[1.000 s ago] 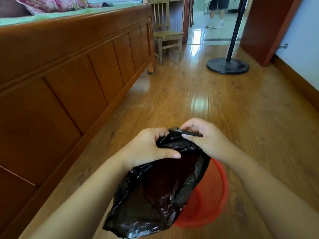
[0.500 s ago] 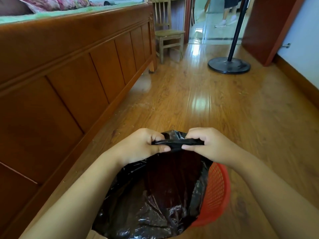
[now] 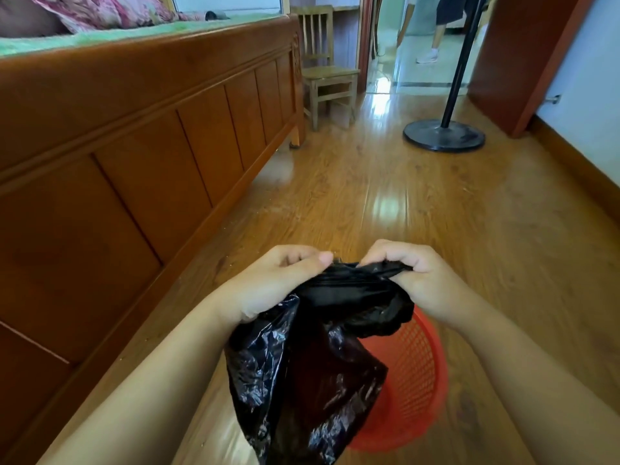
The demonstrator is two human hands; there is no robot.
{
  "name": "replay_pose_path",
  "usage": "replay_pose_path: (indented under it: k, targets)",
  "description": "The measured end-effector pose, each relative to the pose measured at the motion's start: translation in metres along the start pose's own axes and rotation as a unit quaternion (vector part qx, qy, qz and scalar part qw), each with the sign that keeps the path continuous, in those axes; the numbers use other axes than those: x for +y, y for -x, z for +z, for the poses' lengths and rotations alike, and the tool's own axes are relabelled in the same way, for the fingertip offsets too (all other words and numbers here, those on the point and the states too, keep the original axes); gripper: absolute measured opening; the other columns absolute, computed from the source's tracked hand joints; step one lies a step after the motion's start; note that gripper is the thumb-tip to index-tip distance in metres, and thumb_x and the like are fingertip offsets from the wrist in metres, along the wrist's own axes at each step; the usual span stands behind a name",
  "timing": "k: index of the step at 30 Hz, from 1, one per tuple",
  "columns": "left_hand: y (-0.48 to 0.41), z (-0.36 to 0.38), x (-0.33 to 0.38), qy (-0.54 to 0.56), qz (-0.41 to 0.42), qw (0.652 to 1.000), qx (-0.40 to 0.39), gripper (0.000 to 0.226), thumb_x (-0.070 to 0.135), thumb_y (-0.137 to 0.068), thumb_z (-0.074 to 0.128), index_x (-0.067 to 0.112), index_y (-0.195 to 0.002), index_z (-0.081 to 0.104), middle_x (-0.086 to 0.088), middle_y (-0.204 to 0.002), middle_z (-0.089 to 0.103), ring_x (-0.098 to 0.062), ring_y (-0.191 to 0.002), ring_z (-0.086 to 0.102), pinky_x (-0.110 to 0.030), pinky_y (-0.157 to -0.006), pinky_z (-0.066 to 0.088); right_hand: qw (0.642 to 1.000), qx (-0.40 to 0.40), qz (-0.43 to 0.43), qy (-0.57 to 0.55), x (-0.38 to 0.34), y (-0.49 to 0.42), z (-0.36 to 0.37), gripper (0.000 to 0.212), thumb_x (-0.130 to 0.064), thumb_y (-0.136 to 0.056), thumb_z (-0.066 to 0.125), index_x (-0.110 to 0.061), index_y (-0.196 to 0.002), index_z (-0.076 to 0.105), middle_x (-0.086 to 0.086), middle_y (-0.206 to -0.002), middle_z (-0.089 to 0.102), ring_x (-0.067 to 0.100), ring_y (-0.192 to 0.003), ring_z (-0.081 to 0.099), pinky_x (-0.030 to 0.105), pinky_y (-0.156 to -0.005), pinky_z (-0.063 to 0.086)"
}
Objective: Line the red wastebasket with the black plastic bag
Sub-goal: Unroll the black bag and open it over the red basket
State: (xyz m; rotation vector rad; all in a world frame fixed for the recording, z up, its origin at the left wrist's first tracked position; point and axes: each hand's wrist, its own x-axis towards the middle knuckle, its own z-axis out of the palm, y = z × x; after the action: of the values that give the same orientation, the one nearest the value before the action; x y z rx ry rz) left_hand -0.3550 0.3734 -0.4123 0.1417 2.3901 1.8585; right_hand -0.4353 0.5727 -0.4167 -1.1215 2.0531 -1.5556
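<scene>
early stage, by my read: the black plastic bag (image 3: 312,374) is not in the red wastebasket (image 3: 419,380) yet and its mouth is not spread. both hands hold it in the air above the basket, with the bag's body hanging down crumpled and covering the basket's left part; whether the lowest folds touch the rim i cannot tell. the basket stands on the wood floor (image 3: 385,203) at near centre-right, with the bed frame (image 3: 151,129) to its left. still to do, as i judge it: separate the 2 layers at the mouth, drop the body inside, fold the edge over the rim all round. pose: left hand (image 3: 278,283) curled shut, thumb on top, pinching the bag's top edge at its left end; right hand (image 3: 412,273) fisted, knuckles up, gripping the bunched edge at its right end. the 2 hands sit close together, nearly touching, forearms converging from the near corners. edge looks gathered between them, not pulled taut.
</scene>
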Motion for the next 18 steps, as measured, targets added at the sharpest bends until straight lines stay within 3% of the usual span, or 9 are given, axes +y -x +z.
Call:
replay_pose_path:
  k: [1, 3, 5, 7, 9, 11, 13, 15, 18]
  targets:
    - [-0.001, 0.002, 0.0, -0.023, 0.006, 1.0, 0.014, 0.051, 0.052, -0.082, 0.054, 0.002, -0.081, 0.063, -0.008, -0.072, 0.063, -0.022, -0.066, 0.058, -0.027, -0.064, 0.048, 1.0, -0.013, 0.005, -0.003, -0.001, 0.001, -0.002, 0.029, 0.01, -0.081, 0.051, -0.011, -0.082, 0.07, -0.003, -0.082, 0.061, 0.01, -0.079, 0.059, 0.023, -0.075, 0.045]
    - [-0.003, 0.005, 0.002, -0.037, 0.024, 0.999, 0.032, 0.054, 0.045, -0.083, 0.049, -0.007, -0.076, 0.059, -0.016, -0.066, 0.056, -0.025, -0.06, 0.05, -0.032, -0.06, 0.043, 0.998, -0.053, 0.019, 0.002, -0.005, 0.003, -0.008, 0.021, -0.006, -0.081, 0.054, -0.015, -0.088, 0.071, 0.002, -0.088, 0.059, 0.012, -0.083, 0.058, 0.019, -0.076, 0.045]
    - [-0.004, 0.01, 0.004, -0.032, 0.025, 0.999, 0.026, 0.034, 0.027, -0.084, 0.053, -0.003, -0.072, 0.062, -0.01, -0.062, 0.058, -0.019, -0.057, 0.052, -0.026, -0.057, 0.044, 0.997, -0.066, 0.039, 0.012, -0.008, 0.006, -0.012, 0.016, -0.029, -0.081, 0.059, -0.018, -0.084, 0.071, 0.001, -0.086, 0.06, 0.013, -0.081, 0.059, 0.021, -0.074, 0.046]
    - [-0.007, 0.014, 0.005, -0.024, 0.008, 1.0, 0.005, 0.017, 0.015, -0.084, 0.057, 0.011, -0.07, 0.064, 0.007, -0.059, 0.062, -0.006, -0.055, 0.056, -0.016, -0.056, 0.045, 0.997, -0.036, 0.056, 0.033, -0.009, 0.007, -0.016, 0.025, -0.044, -0.076, 0.066, -0.021, -0.066, 0.065, 0.0, -0.071, 0.059, 0.012, -0.066, 0.056, 0.026, -0.063, 0.045]
    - [-0.01, 0.02, 0.005, -0.004, -0.012, 1.0, -0.019, 0.02, 0.008, -0.085, 0.056, 0.017, -0.069, 0.062, 0.013, -0.056, 0.061, 0.001, -0.053, 0.056, -0.013, -0.055, 0.044, 0.993, -0.016, 0.078, 0.082, -0.008, 0.009, -0.02, 0.024, -0.041, -0.071, 0.069, -0.024, -0.059, 0.058, 0.0, -0.063, 0.058, 0.009, -0.058, 0.052, 0.027, -0.056, 0.042]
    - [-0.012, 0.027, 0.005, 0.014, -0.018, 0.999, -0.042, 0.024, 0.002, -0.086, 0.052, 0.018, -0.07, 0.06, 0.015, -0.053, 0.062, 0.004, -0.052, 0.056, -0.01, -0.053, 0.044, 0.988, -0.043, 0.112, 0.098, -0.007, 0.012, -0.027, 0.018, -0.032, -0.071, 0.073, -0.022, -0.072, 0.058, 0.0, -0.068, 0.063, 0.01, -0.06, 0.056, 0.027, -0.058, 0.043]
    - [-0.014, 0.033, 0.007, 0.03, -0.016, 0.998, -0.058, 0.027, -0.002, -0.086, 0.051, 0.018, -0.071, 0.059, 0.017, -0.053, 0.063, 0.005, -0.053, 0.057, -0.008, -0.052, 0.043, 0.979, -0.099, 0.161, 0.082, -0.008, 0.017, -0.036, 0.035, -0.035, -0.068, 0.074, -0.022, -0.095, 0.057, -0.004, -0.078, 0.069, 0.009, -0.07, 0.064, 0.027, -0.067, 0.049]
    - [-0.015, 0.038, 0.009, 0.046, -0.013, 0.996, -0.074, 0.029, -0.004, -0.087, 0.049, 0.019, -0.071, 0.058, 0.017, -0.053, 0.064, 0.006, -0.053, 0.058, -0.007, -0.052, 0.043, 0.967, -0.141, 0.192, 0.085, -0.011, 0.021, -0.042, 0.046, -0.039, -0.065, 0.075, -0.026, -0.106, 0.058, -0.005, -0.095, 0.071, 0.007, -0.087, 0.066, 0.029, -0.081, 0.052]
    - [-0.017, 0.045, 0.01, 0.049, -0.01, 0.994, -0.097, 0.035, -0.003, -0.088, 0.048, 0.025, -0.07, 0.06, 0.019, -0.055, 0.064, 0.008, -0.055, 0.058, -0.007, -0.052, 0.043, 0.953, -0.187, 0.209, 0.115, -0.015, 0.028, -0.049, 0.028, -0.035, -0.07, 0.074, -0.019, -0.092, 0.067, 0.006, -0.093, 0.072, 0.018, -0.087, 0.067, 0.035, -0.08, 0.052]
